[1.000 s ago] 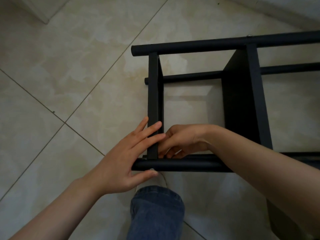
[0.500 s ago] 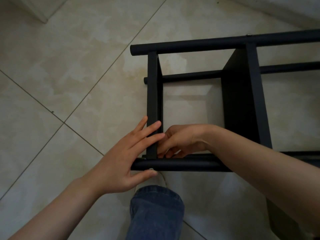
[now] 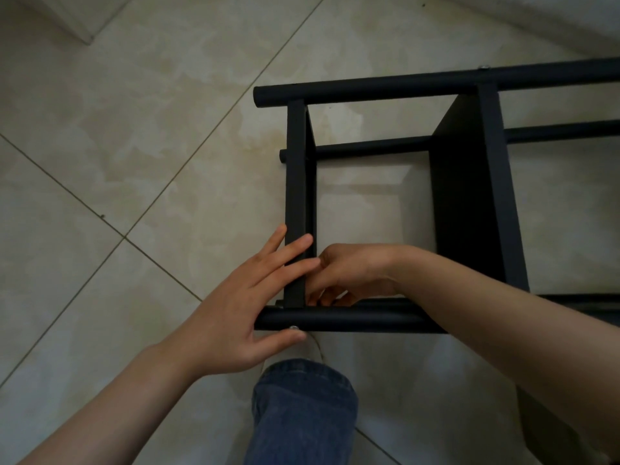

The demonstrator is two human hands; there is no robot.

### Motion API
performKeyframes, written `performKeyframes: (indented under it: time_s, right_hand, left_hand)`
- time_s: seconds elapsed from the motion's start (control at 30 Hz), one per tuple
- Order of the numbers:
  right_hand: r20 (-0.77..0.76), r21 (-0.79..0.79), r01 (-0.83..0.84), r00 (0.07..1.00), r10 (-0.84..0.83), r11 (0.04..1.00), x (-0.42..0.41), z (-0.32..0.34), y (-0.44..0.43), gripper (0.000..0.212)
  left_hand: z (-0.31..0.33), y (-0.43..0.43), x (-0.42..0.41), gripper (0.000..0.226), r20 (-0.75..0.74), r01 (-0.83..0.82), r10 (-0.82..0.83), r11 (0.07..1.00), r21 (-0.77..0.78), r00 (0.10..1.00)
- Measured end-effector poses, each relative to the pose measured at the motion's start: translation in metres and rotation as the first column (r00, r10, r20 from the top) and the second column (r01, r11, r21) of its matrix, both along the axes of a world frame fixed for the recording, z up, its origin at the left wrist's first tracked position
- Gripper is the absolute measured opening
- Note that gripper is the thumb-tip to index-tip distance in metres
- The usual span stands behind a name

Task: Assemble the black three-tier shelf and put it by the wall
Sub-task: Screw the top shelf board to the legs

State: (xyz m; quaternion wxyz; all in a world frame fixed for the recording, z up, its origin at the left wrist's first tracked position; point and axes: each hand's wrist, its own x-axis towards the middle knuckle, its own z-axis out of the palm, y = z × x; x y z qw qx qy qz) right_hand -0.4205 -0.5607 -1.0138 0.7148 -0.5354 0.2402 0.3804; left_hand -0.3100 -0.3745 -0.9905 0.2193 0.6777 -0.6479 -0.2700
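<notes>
Curling inside the shelf (image 3: 469,196), the right hand (image 3: 352,273) hides its fingertips.

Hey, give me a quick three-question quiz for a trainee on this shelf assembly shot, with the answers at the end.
1. True or false: the black shelf stands upright on the tiled floor.
2. The left hand has its thumb: A) round a screwdriver; B) by the silver screw on the near pole; C) flat on the floor.
3. Which hand reaches inside the frame, to the corner where the end board meets the near pole?
Key: 1 false, it lies on its side; 2 B; 3 the right hand.
</notes>
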Motion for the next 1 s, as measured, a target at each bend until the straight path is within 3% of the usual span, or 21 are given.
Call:
performKeyframes:
  time_s: [0.13, 0.27, 0.53, 0.8, 1.0]
  right_hand:
    - [-0.018, 0.089, 0.021, 1.0, -0.02, 0.996, -0.001, -0.0018, -0.0045, 0.019]
    - [-0.012, 0.082, 0.027, 1.0, -0.026, 0.996, -0.0009, -0.0036, -0.0035, 0.025]
    - [-0.03, 0.105, 0.026, 0.999, -0.023, 0.994, -0.0009, -0.0008, -0.0051, 0.009]
    - [-0.015, 0.064, 0.017, 1.0, -0.016, 0.998, -0.0021, -0.0036, -0.0025, 0.019]
    - [-0.002, 0.095, 0.028, 1.0, -0.028, 0.995, -0.002, -0.0015, -0.0033, 0.009]
  left_hand:
    - [0.0015, -0.0007, -0.0003, 0.072, -0.007, 0.0, 0.0, 1.0, -0.002, 1.0]
    - [0.0022, -0.0007, -0.0005, 0.072, -0.01, -0.003, 0.003, 1.0, 0.002, 1.0]
    - [0.0011, -0.0007, -0.0006, 0.072, -0.008, -0.004, 0.004, 1.0, 0.0, 1.0]
    - [0.0007, -0.0002, -0.0009, 0.072, -0.012, -0.01, 0.01, 1.0, -0.008, 1.0]
    - [0.0028, -0.0008, -0.0018, 0.071, -0.021, -0.014, 0.014, 1.0, -0.01, 1.0]
